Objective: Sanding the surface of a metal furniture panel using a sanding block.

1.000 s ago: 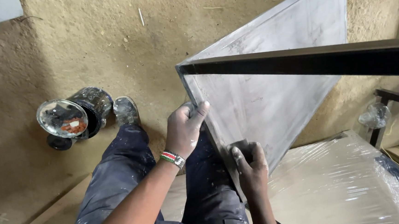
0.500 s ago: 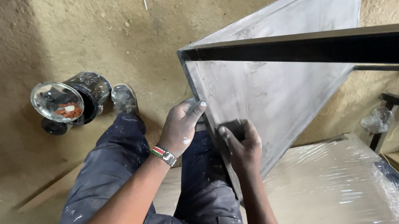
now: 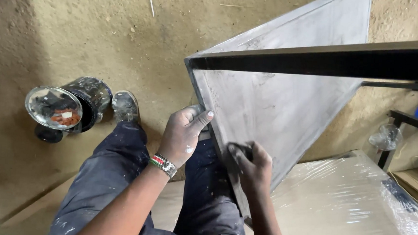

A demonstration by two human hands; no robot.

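- Head view: the left hand (image 3: 182,136) gripped the near edge of a grey panel (image 3: 277,102), thumb lying up along the face and the other fingers (image 3: 190,112) curled round behind the rim, so it was closed on the panel.
- The right hand (image 3: 250,168) pressed against the panel's face just below and to the right of the left hand, fingers bent over a small dark pad (image 3: 242,149) (most of it was hidden under the hand, so its kind could not be told).
- The panel stood tilted on edge between the person's knees, its dusty face turned to the right, its lower corner hidden behind the right forearm.
- A black bar (image 3: 328,59) ran across the upper part of the panel, from its top left corner out to the right edge of the picture.
- A beaded wristband (image 3: 163,164) in red, white and green sat on the left wrist.
- Paint-flecked dark trousers (image 3: 118,175) covered both legs, and one shoe (image 3: 125,106) rested on the sandy floor (image 3: 103,33).
- A dark tin (image 3: 86,100) lay beside the shoe, with a shiny round lid (image 3: 54,108) in front of it.
- A board wrapped in clear film (image 3: 353,208) lay at lower right, near the panel.
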